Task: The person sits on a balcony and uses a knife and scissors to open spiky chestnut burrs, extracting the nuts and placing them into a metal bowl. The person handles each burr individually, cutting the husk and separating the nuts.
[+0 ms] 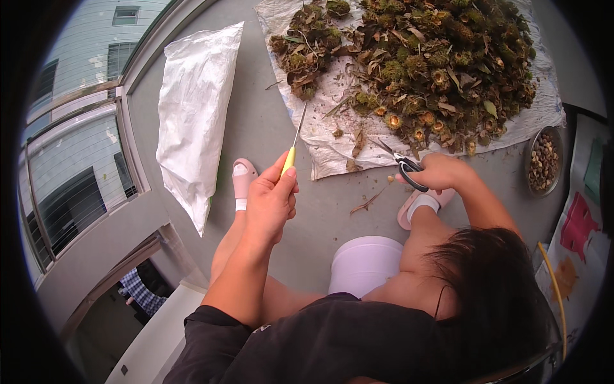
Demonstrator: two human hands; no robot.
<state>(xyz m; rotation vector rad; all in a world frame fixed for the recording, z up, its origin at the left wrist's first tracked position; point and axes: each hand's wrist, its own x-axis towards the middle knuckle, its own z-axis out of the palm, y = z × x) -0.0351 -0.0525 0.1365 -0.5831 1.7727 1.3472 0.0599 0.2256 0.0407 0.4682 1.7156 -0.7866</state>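
Observation:
My left hand [274, 199] grips the yellow handle of a thin metal tool [289, 161], its shaft pointing up and away; whether it is an awl or a screwdriver I cannot tell. In my right hand [439, 173] are black-and-grey scissors [407, 168], with their blades towards the near edge of a white woven sheet [331, 161]. A big heap of spiny chestnut burrs [431, 72] mixed with dry leaves covers much of that sheet. A smaller clump of burrs and leaves [302, 57] lies at its left. Several burrs are split open.
A round bowl of chestnuts [543, 163] stands at the right. On the left lies a white woven sack [196, 120], beside a railing and window [81, 177]. Between my legs is a white, bucket-like object [367, 264]. A yellow hose or cord [554, 288] runs along the right side.

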